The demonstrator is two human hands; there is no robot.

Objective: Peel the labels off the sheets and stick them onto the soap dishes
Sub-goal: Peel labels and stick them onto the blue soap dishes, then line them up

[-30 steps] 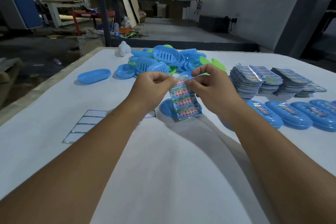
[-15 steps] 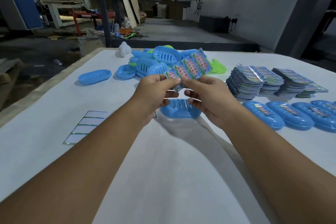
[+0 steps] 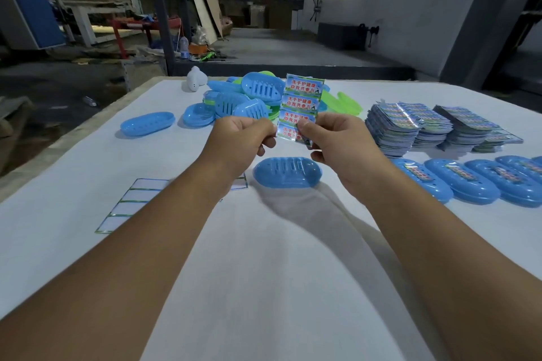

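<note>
label sheet (image 3: pixel 302 99): "洗手护健康 你我共参与"

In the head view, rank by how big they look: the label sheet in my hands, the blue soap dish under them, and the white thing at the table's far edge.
1. Blue soap dish
2. Label sheet, close behind, though nearer the camera
3. White thing, smallest, though farthest

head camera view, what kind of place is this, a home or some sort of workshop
Most likely a small factory or warehouse workshop: stacks of label sheets and a pile of soap dishes on a big white table, with bare concrete floor behind.
</note>
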